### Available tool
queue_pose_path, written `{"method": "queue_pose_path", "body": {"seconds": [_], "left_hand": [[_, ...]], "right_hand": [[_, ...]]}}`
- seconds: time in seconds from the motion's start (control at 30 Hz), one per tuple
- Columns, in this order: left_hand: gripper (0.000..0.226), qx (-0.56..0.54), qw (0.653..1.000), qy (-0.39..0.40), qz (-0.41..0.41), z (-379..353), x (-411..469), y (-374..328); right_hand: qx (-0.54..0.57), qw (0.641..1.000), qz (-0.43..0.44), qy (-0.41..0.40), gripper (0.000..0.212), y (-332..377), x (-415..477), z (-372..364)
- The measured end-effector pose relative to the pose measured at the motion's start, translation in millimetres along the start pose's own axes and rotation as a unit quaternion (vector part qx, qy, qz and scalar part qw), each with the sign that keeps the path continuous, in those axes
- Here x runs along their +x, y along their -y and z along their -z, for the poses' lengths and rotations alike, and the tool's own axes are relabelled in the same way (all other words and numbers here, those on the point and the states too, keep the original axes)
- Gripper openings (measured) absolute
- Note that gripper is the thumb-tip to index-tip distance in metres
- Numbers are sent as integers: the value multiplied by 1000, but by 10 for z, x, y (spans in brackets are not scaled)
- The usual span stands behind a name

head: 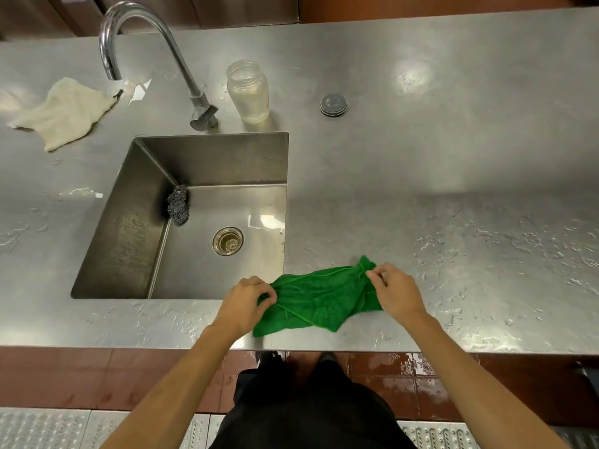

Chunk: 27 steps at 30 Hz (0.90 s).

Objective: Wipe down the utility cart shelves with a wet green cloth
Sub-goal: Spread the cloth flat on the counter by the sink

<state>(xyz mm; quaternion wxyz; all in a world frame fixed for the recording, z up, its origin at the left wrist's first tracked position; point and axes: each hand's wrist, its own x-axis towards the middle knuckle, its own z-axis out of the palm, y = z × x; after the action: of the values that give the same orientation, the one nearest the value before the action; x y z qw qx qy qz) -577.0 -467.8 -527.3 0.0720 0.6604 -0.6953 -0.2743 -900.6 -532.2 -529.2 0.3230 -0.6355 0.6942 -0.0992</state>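
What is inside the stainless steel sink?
A dark steel-wool scourer in the far-left corner and a round metal drain strainer. The near inner wall is hidden below the rim.

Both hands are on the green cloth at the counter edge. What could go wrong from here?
The green cloth lies near the counter front edge, pinched only at its ends by the left hand and right hand; it might drop onto the floor tiles. Those tiles look wet, so stepping away risks a slip.
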Motion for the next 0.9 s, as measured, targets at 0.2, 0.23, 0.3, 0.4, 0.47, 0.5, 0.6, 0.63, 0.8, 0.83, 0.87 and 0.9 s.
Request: {"method": "queue_pose_path", "body": {"seconds": [0.2,0.23,0.3,0.4,0.47,0.5,0.6,0.63,0.8,0.83,0.87,0.9], "left_hand": [[26,20,995,101,-5,-25,126,-51],[31,19,993,116,0,-15,128,-30],[33,27,994,107,2,-13,116,-5],[21,35,998,55,-8,-42,86,-19],[13,38,999,29,-4,-48,88,-36],[11,40,999,25,2,-44,89,-45],[5,13,1000,13,13,-1,121,-49],[3,-16,1000,2,22,32,138,-58],[15,-101,986,-116,65,206,282,-204],[20,-92,984,-139,60,226,282,-235],[21,-83,984,-149,51,241,261,-259],[19,-67,987,-144,33,240,214,-268]], "right_hand": [[-137,937,309,85,69,-161,-252,-96],[-159,925,335,82,69,-170,-263,-161],[-154,920,356,50,61,-144,-260,-239],[-106,932,344,26,35,-77,-227,-273],[-76,942,327,22,22,-47,-205,-277],[-59,948,313,27,24,-24,-195,-261],[36,964,261,26,23,72,-141,-166],[81,970,230,17,19,116,-115,-119],[160,982,73,-62,27,373,100,23],[155,984,50,-72,32,394,124,31],[136,986,48,-87,34,393,136,34],[106,988,72,-91,30,378,126,43]]}}
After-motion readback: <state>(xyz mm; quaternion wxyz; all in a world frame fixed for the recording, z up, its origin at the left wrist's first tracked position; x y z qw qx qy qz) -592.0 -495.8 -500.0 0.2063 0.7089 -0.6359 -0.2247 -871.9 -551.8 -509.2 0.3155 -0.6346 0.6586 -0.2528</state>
